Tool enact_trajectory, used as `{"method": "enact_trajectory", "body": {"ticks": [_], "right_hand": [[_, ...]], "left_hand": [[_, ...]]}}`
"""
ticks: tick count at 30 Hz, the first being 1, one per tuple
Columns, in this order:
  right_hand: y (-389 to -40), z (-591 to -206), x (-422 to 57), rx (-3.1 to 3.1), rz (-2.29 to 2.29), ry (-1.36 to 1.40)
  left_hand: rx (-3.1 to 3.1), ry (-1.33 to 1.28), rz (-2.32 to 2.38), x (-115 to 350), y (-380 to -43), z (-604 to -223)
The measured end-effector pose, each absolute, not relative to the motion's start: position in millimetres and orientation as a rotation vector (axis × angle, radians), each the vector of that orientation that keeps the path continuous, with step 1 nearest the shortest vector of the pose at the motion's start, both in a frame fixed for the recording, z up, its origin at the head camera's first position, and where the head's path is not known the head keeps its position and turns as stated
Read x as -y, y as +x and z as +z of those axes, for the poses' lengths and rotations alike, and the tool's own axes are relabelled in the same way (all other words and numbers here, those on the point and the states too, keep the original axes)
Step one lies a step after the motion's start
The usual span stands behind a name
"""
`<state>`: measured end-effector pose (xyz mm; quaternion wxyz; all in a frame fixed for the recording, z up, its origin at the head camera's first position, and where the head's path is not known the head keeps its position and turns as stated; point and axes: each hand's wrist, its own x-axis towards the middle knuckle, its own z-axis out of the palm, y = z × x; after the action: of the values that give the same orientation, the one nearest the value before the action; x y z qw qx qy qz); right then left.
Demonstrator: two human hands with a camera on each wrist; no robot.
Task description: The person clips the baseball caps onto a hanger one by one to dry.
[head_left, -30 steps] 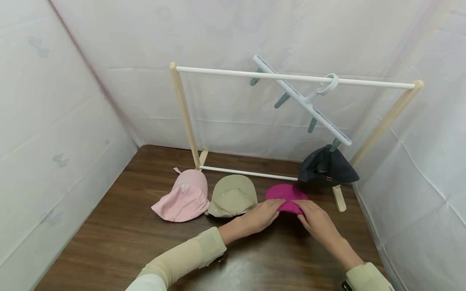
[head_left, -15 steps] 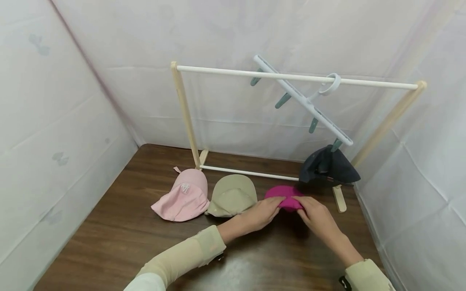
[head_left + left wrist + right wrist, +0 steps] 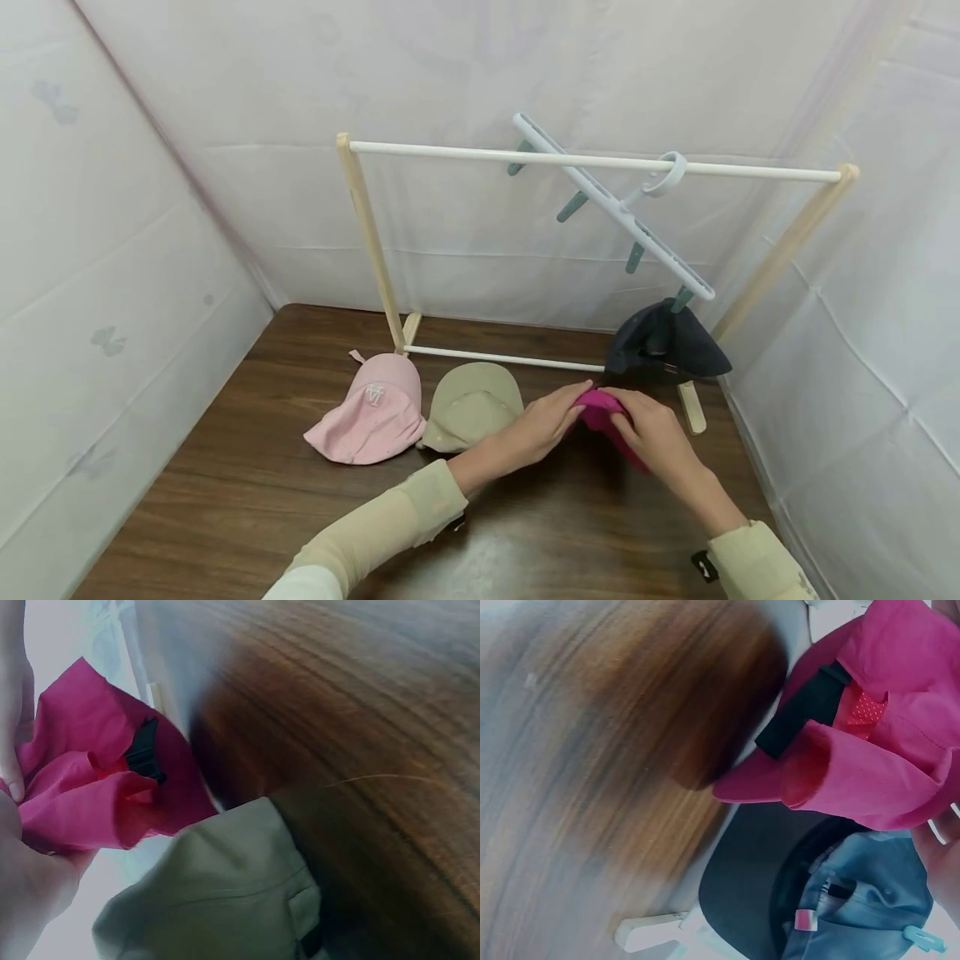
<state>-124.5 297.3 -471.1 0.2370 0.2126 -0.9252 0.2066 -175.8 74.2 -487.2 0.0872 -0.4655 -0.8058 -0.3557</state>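
Observation:
A magenta cap is between my two hands, in front of the rack. My left hand pinches its left side, and my right hand grips its right side, covering part of it. One edge of the cap slants down beneath the right palm. Both wrist views show its crumpled fabric and a dark back strap. Beyond the right hand, a navy cap hangs from the lowest clip of a pale blue hanger.
On the brown table, a pink cap and an olive cap lie left of the hands. The hanger hooks over the white top bar of a wooden-ended rack. Pale cloth walls close in the sides and back.
The magenta cap, earlier lying low with its rounded edge facing away, is now tilted up and folded narrower between the hands. Both hands have risen slightly; the view has shifted a little.

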Motion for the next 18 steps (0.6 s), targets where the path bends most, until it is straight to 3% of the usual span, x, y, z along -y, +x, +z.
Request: {"method": "enact_trajectory", "body": {"ticks": [18], "right_hand": [[-124.1,-445.4,-291.0,2.476,0.624,0.576]], "left_hand": [[2.326,-1.363,-1.102,-79.7,-180.8,-465.2]]}}
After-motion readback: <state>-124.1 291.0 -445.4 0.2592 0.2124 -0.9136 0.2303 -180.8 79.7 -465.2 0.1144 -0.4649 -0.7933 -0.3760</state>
